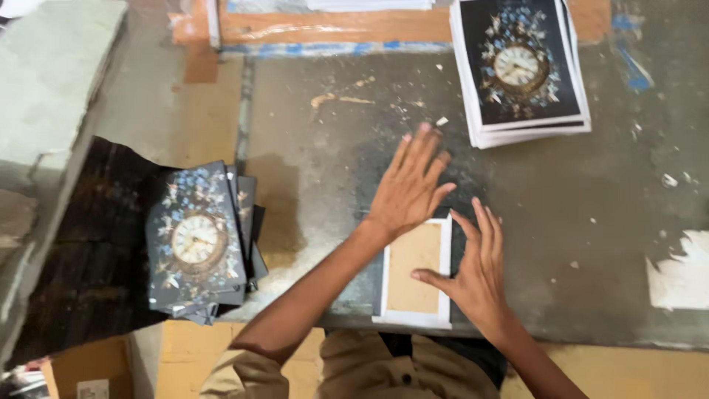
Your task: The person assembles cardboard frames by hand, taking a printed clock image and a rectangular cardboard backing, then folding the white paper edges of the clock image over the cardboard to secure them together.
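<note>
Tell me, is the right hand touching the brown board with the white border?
Touching. The head view shows the right hand with its thumb lying on the brown board.

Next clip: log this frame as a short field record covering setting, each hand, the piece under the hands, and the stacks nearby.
setting: worn grey worktable, seen from above
left hand: flat, fingers spread, palm down on the table just above the board
right hand: open, thumb on the board's right edge
board: brown rectangle with white border, lying flat at the table's near edge
printed sheets: stack at upper right, dark clock-and-flowers picture on top
finished covers: uneven pile at left, same picture
debris: white paper scraps at right
</note>
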